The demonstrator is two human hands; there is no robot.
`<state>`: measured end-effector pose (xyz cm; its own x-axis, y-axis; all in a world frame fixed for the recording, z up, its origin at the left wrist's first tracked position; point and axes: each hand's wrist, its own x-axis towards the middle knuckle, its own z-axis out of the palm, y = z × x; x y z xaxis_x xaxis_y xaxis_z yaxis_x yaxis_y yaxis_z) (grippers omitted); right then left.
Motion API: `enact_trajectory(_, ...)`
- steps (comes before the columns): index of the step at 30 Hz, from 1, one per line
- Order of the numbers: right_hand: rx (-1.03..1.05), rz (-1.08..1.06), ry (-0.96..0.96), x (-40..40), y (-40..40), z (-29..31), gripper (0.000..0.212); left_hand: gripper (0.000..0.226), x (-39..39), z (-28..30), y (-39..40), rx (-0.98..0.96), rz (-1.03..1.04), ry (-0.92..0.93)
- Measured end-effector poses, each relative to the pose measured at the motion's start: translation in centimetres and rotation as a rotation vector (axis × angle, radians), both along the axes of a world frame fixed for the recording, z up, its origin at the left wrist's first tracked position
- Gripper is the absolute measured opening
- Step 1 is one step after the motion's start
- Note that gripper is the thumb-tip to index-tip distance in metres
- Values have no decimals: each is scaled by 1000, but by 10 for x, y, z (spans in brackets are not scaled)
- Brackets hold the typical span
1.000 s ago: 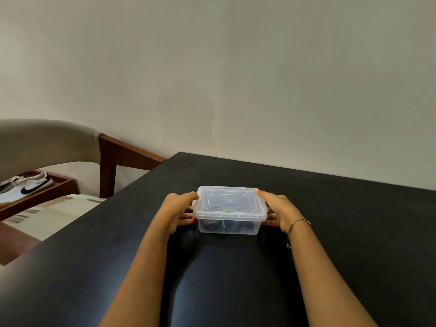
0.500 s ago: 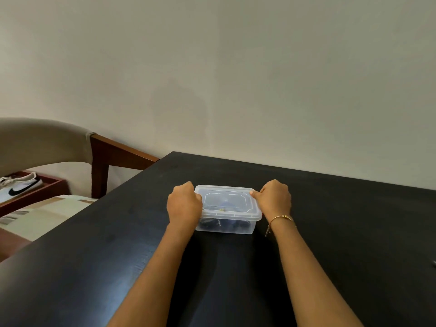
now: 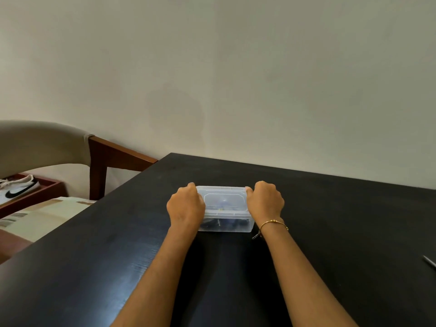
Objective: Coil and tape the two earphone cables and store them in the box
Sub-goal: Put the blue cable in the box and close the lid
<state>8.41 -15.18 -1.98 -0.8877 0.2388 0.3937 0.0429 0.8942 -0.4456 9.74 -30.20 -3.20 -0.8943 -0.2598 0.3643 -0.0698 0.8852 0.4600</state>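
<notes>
A small clear plastic box point(image 3: 225, 224) stands on the black table point(image 3: 330, 232), with its clear lid point(image 3: 224, 200) on top. Dark coiled cables point(image 3: 218, 223) show dimly through its front wall. My left hand point(image 3: 186, 206) is curled over the lid's left end. My right hand point(image 3: 265, 200) is curled over the right end, thumb on the lid's far corner. Both hands press on the box from the sides and top. A thin gold bracelet sits on my right wrist.
A thin grey tool tip point(image 3: 429, 261) pokes in at the table's right edge. Left of the table stands a chair point(image 3: 47, 142) with a beige back and wooden frame. Beyond it a white shoe point(image 3: 17, 188) lies in a red-brown tray. The wall runs close behind the table.
My hands went from flat against the box's sides to fists curled over the lid's two ends. The view shifted slightly; the box stays in place.
</notes>
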Motion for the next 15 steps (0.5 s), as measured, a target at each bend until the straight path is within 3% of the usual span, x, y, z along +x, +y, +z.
enact_trajectory(4, 65, 254, 115, 21, -10, 3, 27, 39, 13, -4, 6, -179, -252, 82)
enact_trajectory(6, 117, 435, 65, 38, -12, 2, 29, 35, 27, -5, 13, -227, -447, 120)
enact_trajectory(8, 136, 518, 3, 52, -6, -2, 30, 32, 38, -7, 20, -269, -517, 115)
enact_trajectory(15, 165, 366, 12, 74, 45, -20, 29, 37, 48, -10, 64, -366, -514, 17)
